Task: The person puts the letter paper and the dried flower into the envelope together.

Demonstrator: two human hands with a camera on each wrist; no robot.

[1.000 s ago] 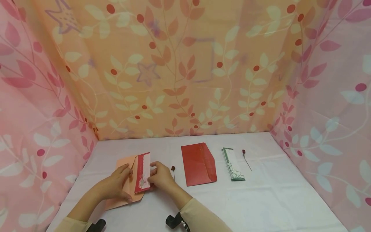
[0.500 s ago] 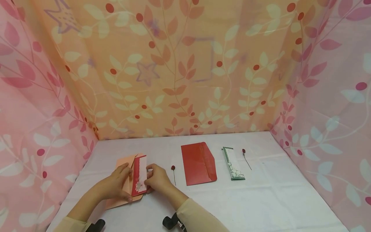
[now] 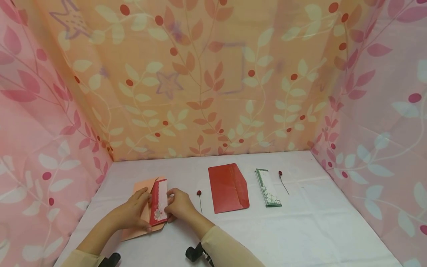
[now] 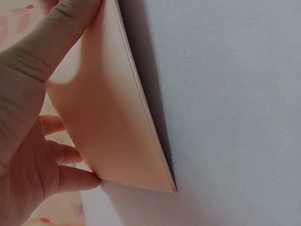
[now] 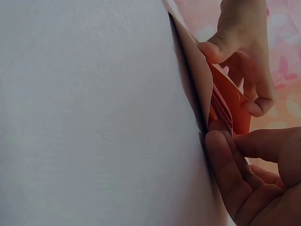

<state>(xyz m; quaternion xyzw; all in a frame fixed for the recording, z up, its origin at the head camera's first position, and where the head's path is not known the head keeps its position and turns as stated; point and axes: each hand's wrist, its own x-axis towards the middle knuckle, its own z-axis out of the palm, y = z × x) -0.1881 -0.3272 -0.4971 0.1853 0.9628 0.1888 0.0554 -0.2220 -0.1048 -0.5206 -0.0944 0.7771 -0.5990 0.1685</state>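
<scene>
On the left of the table, in the head view, lies a peach envelope (image 3: 135, 233) with its opening toward the right. My left hand (image 3: 132, 212) grips it across its width, thumb at the near side and fingers at the far side; the left wrist view shows its smooth peach face (image 4: 115, 127). A folded red card (image 3: 159, 202) with a pale floral panel sits partly inside the envelope's mouth. My right hand (image 3: 181, 204) pinches the card's outer edge between thumb and fingers. In the right wrist view the card's layered edges (image 5: 222, 107) show between the parted envelope walls.
Right of the hands lies a small dried red flower (image 3: 199, 193) on a thin stem. Beyond it are a red envelope (image 3: 225, 189), a green-and-white floral card (image 3: 268, 189) and a second stemmed red flower (image 3: 281, 174). Patterned curtains (image 3: 207, 92) enclose the white table (image 3: 300, 233).
My right hand has moved left with the red card, which has slid deeper into the peach envelope. My left hand and the envelope have stayed nearly still.
</scene>
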